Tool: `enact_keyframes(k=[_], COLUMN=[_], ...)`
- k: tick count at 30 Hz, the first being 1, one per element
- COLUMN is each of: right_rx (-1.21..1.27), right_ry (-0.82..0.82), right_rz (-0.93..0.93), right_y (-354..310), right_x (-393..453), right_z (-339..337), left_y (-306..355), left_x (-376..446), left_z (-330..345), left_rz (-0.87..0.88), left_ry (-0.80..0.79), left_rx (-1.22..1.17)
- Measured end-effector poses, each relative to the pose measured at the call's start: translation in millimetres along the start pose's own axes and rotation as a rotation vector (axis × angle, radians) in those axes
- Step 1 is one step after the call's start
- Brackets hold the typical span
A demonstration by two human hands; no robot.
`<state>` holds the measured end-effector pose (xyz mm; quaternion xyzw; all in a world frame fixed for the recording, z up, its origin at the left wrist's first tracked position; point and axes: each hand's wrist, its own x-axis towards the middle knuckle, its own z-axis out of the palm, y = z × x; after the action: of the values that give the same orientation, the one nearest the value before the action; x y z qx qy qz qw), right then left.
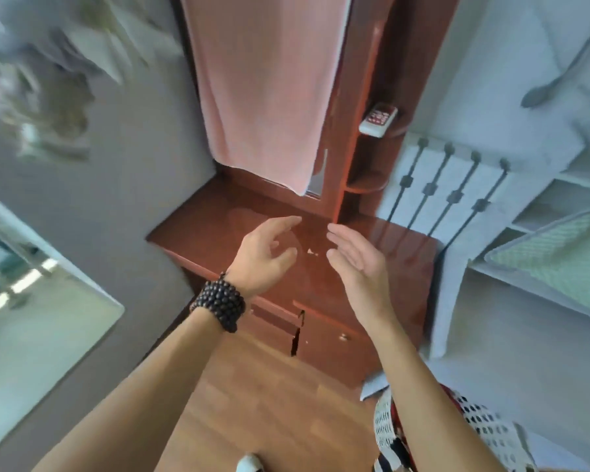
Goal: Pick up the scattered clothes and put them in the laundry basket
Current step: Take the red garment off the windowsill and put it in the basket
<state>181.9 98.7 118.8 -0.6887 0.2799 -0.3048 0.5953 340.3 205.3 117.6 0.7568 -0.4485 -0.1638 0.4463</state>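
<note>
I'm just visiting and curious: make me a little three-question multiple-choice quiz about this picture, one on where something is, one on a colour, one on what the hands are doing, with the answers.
1. Where does the remote control lie?
A. on the floor
B. on a small corner shelf of the wooden dresser
C. in a hand

2. What colour is the cloth hanging down over the dresser?
A. pink
B. dark blue
C. black

3. What state are the two hands in?
A. both grip the cloth
B. one holds the remote control
C. both are open and hold nothing

Answers:
1 B: the remote control rests on the upper rounded shelf at the dresser's right side.
2 A: the hanging cloth is plainly pale pink.
3 C: the left hand and right hand hover over the dresser top with loosely spread fingers, nothing in them.
</note>
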Motion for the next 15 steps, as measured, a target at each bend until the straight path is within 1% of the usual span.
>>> enact_keyframes(k=[3,5,7,10,15], right_rx=[0.020,0.022,0.037,0.081,0.077], right_ry=[-0.139,-0.274,-0.398,-0.544,-0.846], right_rz=[-0.095,-0.155,-0.204,-0.249,-0.279], right_y=[-29,-50,-68,-89,-107], right_x=[4,3,1,-5,-39], right_z=[79,144,203,281,410], left_y=[-21,-37,-54,-74,-113], left_x=[-28,-59,-88,-134,-227], left_z=[-91,-155,-204,-259,-337], left_rz=[-0.015,-0.040,-0.065,-0.130,-0.280], left_ry=[0.139,0.250,0.354,0.480,0.750], left_rx=[0.028,0.036,0.036,0.047,0.021])
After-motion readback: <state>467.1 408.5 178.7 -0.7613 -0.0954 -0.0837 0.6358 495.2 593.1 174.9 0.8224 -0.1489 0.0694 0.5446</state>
